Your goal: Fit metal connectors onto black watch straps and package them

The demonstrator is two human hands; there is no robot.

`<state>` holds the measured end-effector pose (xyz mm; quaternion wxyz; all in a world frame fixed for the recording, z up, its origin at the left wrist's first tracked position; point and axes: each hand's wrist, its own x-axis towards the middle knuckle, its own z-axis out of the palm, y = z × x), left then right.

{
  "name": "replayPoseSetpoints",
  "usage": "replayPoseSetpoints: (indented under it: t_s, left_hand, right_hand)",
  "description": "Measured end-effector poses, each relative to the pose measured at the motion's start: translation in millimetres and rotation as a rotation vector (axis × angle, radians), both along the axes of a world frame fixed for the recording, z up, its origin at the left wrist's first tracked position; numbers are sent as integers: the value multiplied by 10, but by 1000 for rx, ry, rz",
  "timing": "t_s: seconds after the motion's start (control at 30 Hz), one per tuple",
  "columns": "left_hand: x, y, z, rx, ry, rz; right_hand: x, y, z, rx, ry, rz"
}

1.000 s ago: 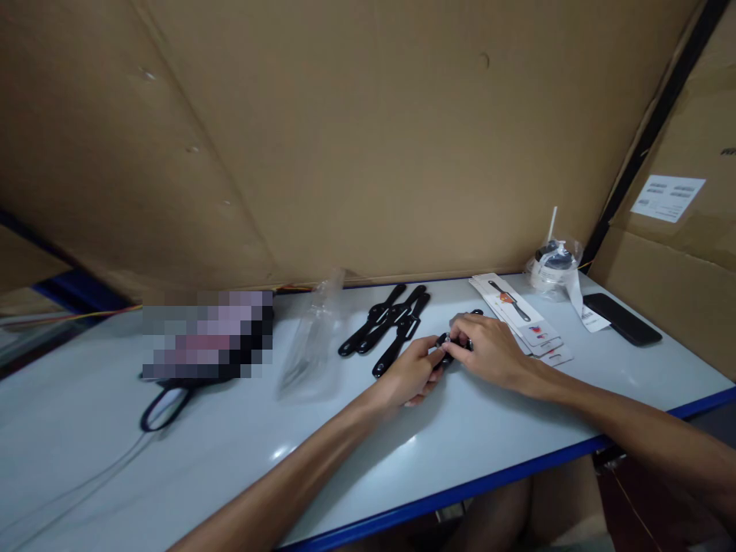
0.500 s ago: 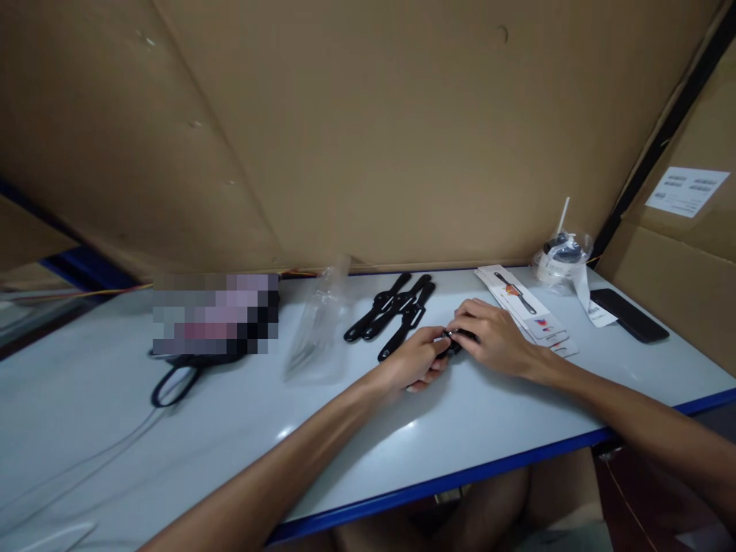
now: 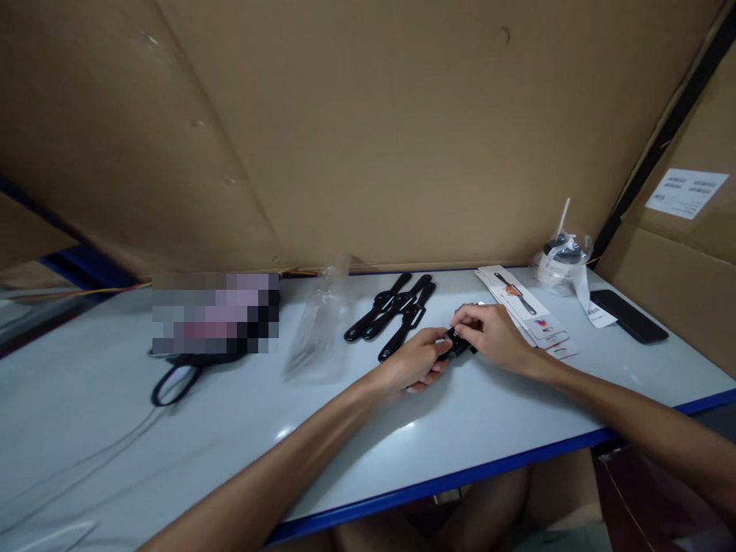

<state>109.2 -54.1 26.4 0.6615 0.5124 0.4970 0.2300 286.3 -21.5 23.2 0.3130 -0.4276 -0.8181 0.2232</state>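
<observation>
My left hand is wrapped round a black two-handled tool, which looks like a spokeshave, just above the white table. My right hand has its thumb and fingers pinched together at the tool's middle; whatever small part lies between the fingertips is hidden. Much of the held tool is covered by both hands. Beyond my left hand, three matching black spokeshaves lie side by side at a slant. Printed cards picturing such a tool lie fanned behind my right hand.
A clear plastic bag with something inside lies left of the tools. Farther left sits a blurred-out item with a black strap loop. At the right are a bagged cup with a straw and a black phone-like slab. Cardboard walls the back.
My right fingers have shifted up a little and drawn closer into a pinch, so more of the held spokeshave's middle shows. My left hand stays in place.
</observation>
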Motion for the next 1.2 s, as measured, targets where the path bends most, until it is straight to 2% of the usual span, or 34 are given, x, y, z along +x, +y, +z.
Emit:
replayPoseSetpoints:
  t_s: [0.07,0.17,0.27,0.43,0.63,0.8,0.97,1.13,1.2]
  left_hand:
    - [-11,11,-7,-13,-9,8]
    - [-28,27,-12,-25,-33,15]
    - [-35,29,-6,-23,-43,14]
    - [-26,16,6,-13,-24,4]
    - [-20,0,24,-23,-4,17]
    - [-25,3,7,-6,-4,7]
    - [-19,13,-21,-22,13,17]
    - [-15,9,-19,-10,22,-2]
    - [-15,6,-22,-5,18,-1]
  right_hand:
    - [24,21,8,10,-29,-10]
    - [68,46,-3,168,-113,-17]
    - [85,29,-29,266,-153,46]
    - [79,-5,-38,230,-117,121]
    - [116,50,-45,344,-182,44]
    - [107,54,-81,311,-135,160]
    - [126,86,-123,395,-148,89]
    - [125,76,-98,281,-114,183]
    - [130,86,-99,277,-108,173]
